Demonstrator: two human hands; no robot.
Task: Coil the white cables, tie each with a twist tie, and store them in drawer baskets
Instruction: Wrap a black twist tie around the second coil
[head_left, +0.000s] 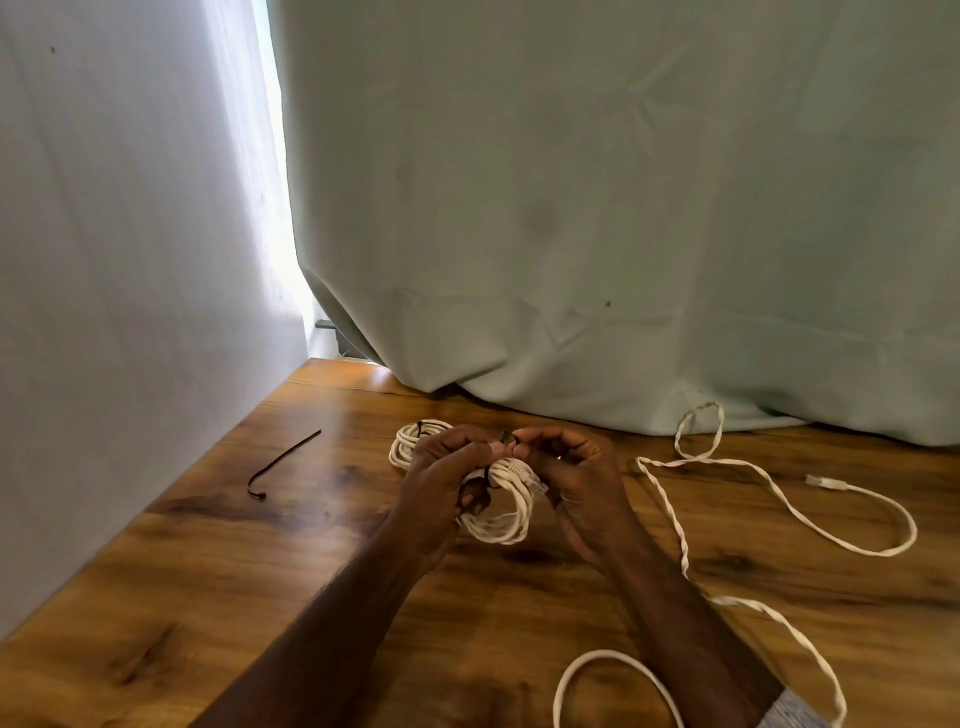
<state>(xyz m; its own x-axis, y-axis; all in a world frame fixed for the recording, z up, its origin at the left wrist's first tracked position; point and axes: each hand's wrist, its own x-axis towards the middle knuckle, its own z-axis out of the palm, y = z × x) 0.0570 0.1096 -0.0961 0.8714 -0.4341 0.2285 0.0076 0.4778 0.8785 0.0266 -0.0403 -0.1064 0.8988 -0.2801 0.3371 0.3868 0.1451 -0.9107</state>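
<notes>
- Twisting a dark twist tie (506, 439) round the coiled white cable (501, 512), held just above the desk (208, 571); left hand (447, 473) and right hand (576, 467) each keep a pinching grip on a tie end.
- Next, I judge: snug the twist, then coil the loose cable (779, 499) at right; a spare tie (283, 462) lies left.

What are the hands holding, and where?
Both hands, left and right, hold a coiled white cable at its top, pinching the dark twist tie there.

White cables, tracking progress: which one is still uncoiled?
The loose cable sprawling on the table's right; the other two are coiled, one held, one behind the hands.
</notes>
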